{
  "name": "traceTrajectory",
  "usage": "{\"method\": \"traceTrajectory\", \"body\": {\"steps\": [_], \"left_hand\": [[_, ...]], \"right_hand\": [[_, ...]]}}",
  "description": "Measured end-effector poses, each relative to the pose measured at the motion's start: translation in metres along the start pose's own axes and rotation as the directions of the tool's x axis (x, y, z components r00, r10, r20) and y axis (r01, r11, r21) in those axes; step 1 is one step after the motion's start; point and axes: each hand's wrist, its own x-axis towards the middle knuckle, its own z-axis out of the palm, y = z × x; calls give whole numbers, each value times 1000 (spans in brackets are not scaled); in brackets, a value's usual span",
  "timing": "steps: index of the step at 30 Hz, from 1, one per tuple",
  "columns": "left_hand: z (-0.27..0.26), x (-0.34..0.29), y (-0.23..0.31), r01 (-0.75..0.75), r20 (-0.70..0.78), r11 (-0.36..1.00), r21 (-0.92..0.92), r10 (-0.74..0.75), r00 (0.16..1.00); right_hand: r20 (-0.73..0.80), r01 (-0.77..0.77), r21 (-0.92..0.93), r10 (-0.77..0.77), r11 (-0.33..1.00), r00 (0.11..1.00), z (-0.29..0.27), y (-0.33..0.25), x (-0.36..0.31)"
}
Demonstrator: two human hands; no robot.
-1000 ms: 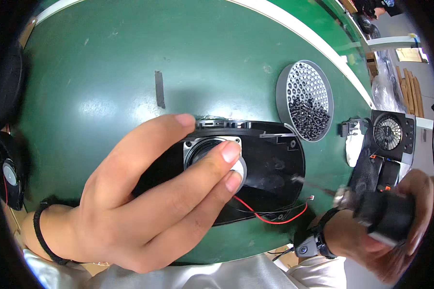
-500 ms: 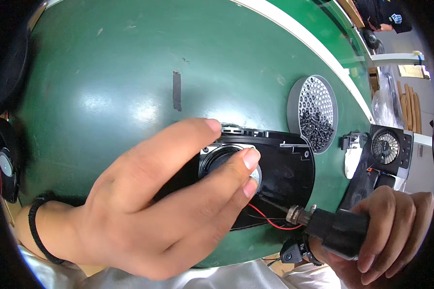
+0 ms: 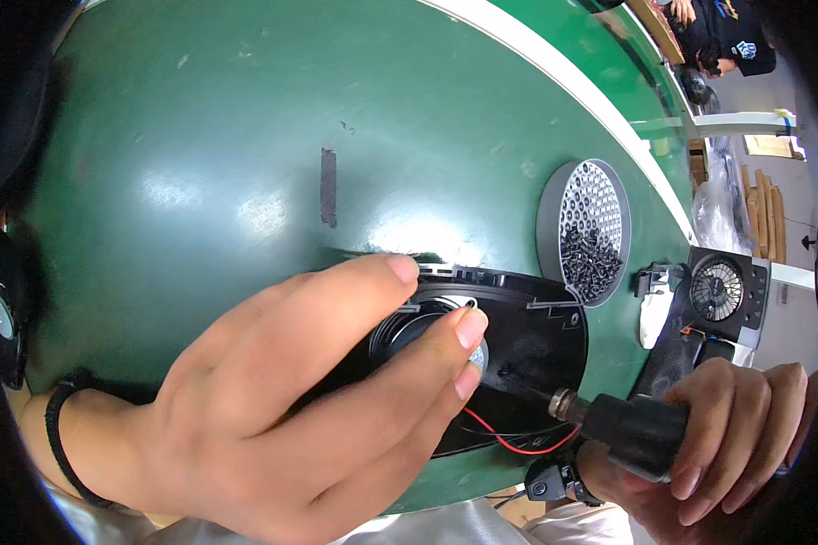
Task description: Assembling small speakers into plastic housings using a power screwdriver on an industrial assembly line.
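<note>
My left hand (image 3: 309, 391) reaches over a black plastic housing (image 3: 541, 350) from the left, its fingertips pressed on a round speaker (image 3: 409, 329) inside. One of its fingers rests by the housing's far rim. The palm side and much of the speaker are hidden under it. At the lower right, my right hand (image 3: 736, 436) is wrapped round a black electric screwdriver (image 3: 636, 436), whose thin bit points left over the housing. Red and black wires (image 3: 518, 447) run out from beside the speaker toward the screwdriver.
A round grey tray (image 3: 547, 227) with many small black screws (image 3: 591, 263) stands beyond the housing. A small black fan (image 3: 718, 289) is at the right. Another speaker part (image 3: 4, 313) lies at the far left. A person (image 3: 727, 36) is at the far upper right.
The view has shifted slightly, so the table's things sit lower in it. Against the housing, the screwdriver has drawn a little to the right. My left hand stays on the speaker.
</note>
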Motion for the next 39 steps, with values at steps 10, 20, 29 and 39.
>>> {"method": "traceTrajectory", "body": {"steps": [10,20,29,39], "left_hand": [[-1,-6,-2,18,-68,1000,-1,-18,997],[0,-3,-1,32,-61,999,9,-32,998],[0,-3,2,56,-75,998,-4,-56,996],[-7,-4,-2,22,30,999,-46,-20,999]], "right_hand": [[248,266,-36,-249,963,936,61,97,26],[220,163,-231,-112,959,969,68,80,23],[42,211,-37,-209,977,977,49,43,39],[157,117,45,-123,992,980,27,36,38]]}}
